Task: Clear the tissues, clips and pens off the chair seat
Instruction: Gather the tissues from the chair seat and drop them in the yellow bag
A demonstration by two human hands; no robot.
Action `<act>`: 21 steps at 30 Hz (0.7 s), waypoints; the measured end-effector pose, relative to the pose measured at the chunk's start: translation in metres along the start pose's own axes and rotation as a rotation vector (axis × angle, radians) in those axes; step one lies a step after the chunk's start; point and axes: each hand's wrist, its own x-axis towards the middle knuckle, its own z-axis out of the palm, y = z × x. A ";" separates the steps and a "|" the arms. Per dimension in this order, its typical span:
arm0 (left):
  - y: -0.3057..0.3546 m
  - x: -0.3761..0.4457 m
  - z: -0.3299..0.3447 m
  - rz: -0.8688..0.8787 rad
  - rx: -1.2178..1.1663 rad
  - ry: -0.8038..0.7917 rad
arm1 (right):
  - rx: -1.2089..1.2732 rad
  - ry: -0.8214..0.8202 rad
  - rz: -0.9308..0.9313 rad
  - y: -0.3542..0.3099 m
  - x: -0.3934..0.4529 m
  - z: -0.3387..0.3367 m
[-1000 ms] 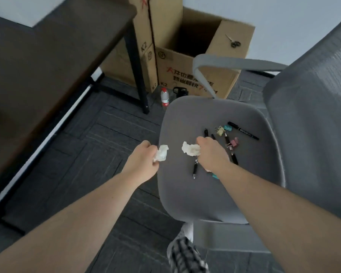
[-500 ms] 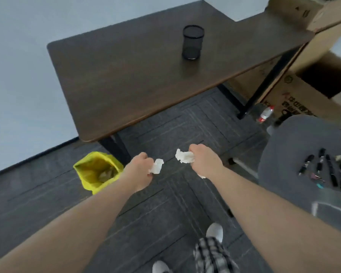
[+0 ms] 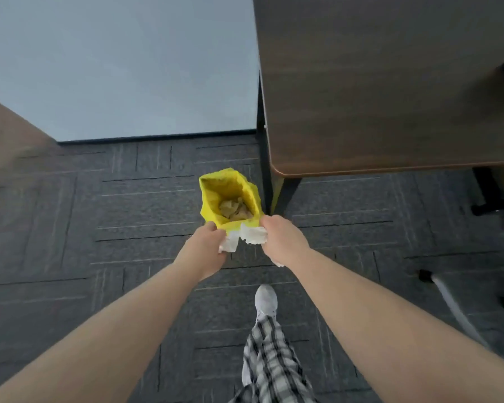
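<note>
Both hands' grips pinch tissues beside yellow bin holding crumpled paper.

Setting: we read this as an office room. Evidence: dark grey carpet tiles laid in alternating grain; plain pale wall with black skirting; dark wood-laminate bench on black metal legs; small bin with yellow liner beside the bench leg, crumpled paper inside; a chair's base arm with castor at right edge.
</note>
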 end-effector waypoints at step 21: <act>-0.114 0.217 0.011 -0.154 -0.207 -0.044 | 0.127 -0.027 0.334 -0.018 0.248 0.067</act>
